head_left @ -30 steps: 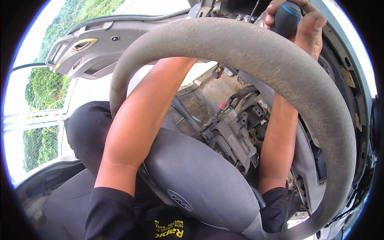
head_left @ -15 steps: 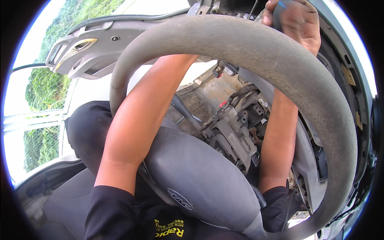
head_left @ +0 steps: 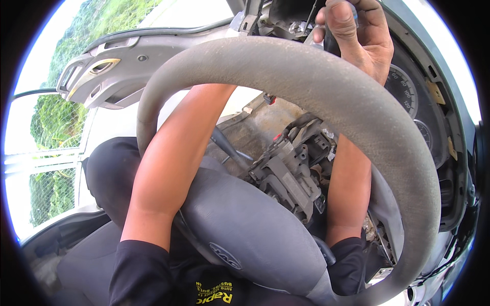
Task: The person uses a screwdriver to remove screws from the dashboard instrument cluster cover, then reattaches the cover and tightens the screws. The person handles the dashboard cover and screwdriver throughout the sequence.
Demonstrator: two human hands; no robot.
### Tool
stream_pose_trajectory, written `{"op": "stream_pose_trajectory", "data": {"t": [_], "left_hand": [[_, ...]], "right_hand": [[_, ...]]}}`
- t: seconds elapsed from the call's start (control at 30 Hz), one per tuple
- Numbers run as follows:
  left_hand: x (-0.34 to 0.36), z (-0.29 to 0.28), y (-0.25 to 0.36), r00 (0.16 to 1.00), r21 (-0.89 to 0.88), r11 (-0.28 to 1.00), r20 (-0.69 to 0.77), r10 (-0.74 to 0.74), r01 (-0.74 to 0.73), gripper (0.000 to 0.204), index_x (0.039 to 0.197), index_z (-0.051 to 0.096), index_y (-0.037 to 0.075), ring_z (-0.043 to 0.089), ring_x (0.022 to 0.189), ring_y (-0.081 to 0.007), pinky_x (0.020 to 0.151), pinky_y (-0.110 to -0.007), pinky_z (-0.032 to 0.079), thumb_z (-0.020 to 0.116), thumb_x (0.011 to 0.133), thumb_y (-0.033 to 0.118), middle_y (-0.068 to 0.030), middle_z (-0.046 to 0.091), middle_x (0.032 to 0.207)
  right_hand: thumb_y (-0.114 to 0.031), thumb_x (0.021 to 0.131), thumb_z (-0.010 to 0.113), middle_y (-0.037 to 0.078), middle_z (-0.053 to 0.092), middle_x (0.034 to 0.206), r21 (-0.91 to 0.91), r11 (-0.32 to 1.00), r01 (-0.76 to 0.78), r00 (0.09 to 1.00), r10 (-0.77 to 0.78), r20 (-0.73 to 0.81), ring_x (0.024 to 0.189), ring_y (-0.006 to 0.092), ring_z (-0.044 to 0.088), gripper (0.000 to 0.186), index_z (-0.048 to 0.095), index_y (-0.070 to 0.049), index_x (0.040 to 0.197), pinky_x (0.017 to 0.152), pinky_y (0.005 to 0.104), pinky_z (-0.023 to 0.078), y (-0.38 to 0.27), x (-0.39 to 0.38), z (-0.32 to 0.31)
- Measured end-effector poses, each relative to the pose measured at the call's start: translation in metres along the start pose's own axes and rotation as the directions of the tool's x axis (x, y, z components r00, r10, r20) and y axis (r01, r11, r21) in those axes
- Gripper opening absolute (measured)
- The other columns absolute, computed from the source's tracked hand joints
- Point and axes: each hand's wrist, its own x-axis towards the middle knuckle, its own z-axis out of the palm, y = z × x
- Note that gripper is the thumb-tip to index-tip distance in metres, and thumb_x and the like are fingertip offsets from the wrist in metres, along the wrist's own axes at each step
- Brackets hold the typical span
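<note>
The grey steering wheel (head_left: 286, 61) arches over both forearms. At upper right, beyond the rim, my right hand (head_left: 363, 43) is closed round a dark tool handle (head_left: 331, 41) with a bit of blue, largely covered by my fingers and thumb; where the tool's tip meets anything is unclear. My left forearm (head_left: 173, 153) reaches up under the rim, which hides my left hand. Below the wheel's top, a dark plastic column assembly (head_left: 291, 181) with small connectors is exposed. The padded hub (head_left: 245, 224) lies between my arms.
An instrument cluster (head_left: 400, 97) sits right of my right hand. A loose-looking grey trim panel (head_left: 127, 71) spans the upper left. A stalk lever (head_left: 229, 145) crosses above the worn floor (head_left: 260, 122). My dark-clad knee (head_left: 112, 173) is at left; foliage and fencing show outside.
My right hand and the handle have shifted leftward, with the thumb now over more of the handle. The view has shifted slightly, showing the wheel lower and more of the gauges.
</note>
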Motion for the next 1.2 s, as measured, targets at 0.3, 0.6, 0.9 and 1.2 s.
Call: {"op": "stream_pose_trajectory", "data": {"t": [0.3, 0.6, 0.9, 1.2], "left_hand": [[-0.009, -0.010, 0.012, 0.974, -0.121, 0.967, 0.032, -0.222, 0.225, 0.027, 0.108, 0.075, 0.005, 0.076, 0.104, -0.0360, 0.090, -0.048, 0.058, 0.063, 0.100, 0.028, -0.0195, 0.076, 0.108], [0.003, 0.006, 0.008, 0.889, -0.318, 0.832, 0.108, -0.444, 0.454, 0.030, 0.113, 0.078, 0.010, 0.075, 0.108, -0.0376, 0.093, -0.051, 0.057, 0.061, 0.103, 0.033, -0.0186, 0.078, 0.112], [0.011, 0.021, -0.002, 0.888, -0.384, 0.804, 0.117, -0.445, 0.454, 0.034, 0.126, 0.077, 0.013, 0.074, 0.115, -0.0379, 0.097, -0.049, 0.057, 0.067, 0.100, 0.030, -0.0176, 0.078, 0.114], [0.006, 0.017, 0.001, 0.923, -0.437, 0.825, 0.035, -0.383, 0.358, 0.032, 0.123, 0.080, 0.012, 0.074, 0.116, -0.0357, 0.097, -0.050, 0.057, 0.064, 0.103, 0.030, -0.0164, 0.078, 0.118]], "right_hand": [[-0.051, 0.108, 0.072, 0.005, 0.072, 0.093, 0.074, 0.997, 0.030, 0.992, -0.039, 0.118, 0.077, 0.0071, 0.061, 0.051, 0.068, -0.001, 0.119, 0.066, 0.0234, 0.049, 0.007, -0.001, 0.002], [-0.049, 0.115, 0.057, 0.007, 0.068, 0.097, -0.001, 0.993, -0.115, 0.979, 0.114, 0.169, 0.089, 0.0124, 0.063, 0.053, 0.069, 0.002, 0.127, 0.079, 0.0260, 0.052, -0.012, -0.004, -0.004], [-0.044, 0.112, 0.066, 0.007, 0.069, 0.101, -0.093, 0.995, 0.022, 0.999, -0.018, 0.043, 0.084, 0.0106, 0.063, 0.047, 0.069, 0.001, 0.124, 0.077, 0.0252, 0.052, 0.000, -0.006, -0.008], [-0.032, 0.101, 0.085, 0.002, 0.064, 0.103, -0.099, 0.977, 0.190, 0.979, -0.196, -0.056, 0.087, 0.0072, 0.059, 0.041, 0.070, -0.001, 0.124, 0.079, 0.0224, 0.049, 0.008, -0.007, 0.005]]}}
